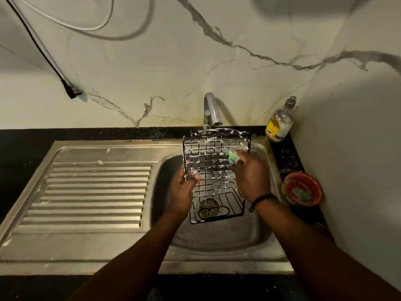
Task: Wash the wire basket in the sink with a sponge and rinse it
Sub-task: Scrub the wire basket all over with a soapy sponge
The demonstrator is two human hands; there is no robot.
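The left hand (181, 192) is gripping the black square-grid wire basket (213, 170) by its left edge, thumb hooked over the front of the mesh w/ the other fingers behind, propping it up on end over the stainless steel sink bowl (217, 237) so suds are dripping straight down toward the round metal drain (208, 207) just below that hand. Held upright like this, the grid face is turning toward the person, prob. so every wire is reachable.

The right hand (249, 172) is clutching a small green sponge (233, 157) at its fingertips, pressing it against the mesh near the basket's upper right corner. White foam is coating most wires above and between both hands, so scrubbing looks well along; rinse not yet done.

The curved chrome tap (211, 111) is sitting right above the basket's top edge, beyond both hands; no water visibly running. Beyond the right hand, a clear soap bottle w/ yellow label (280, 124) is standing in the corner; to that hand's right, a red round tub (302, 189) is resting on the dark counter. The ribbed steel drainboard (91, 192) is lying left of the left hand.
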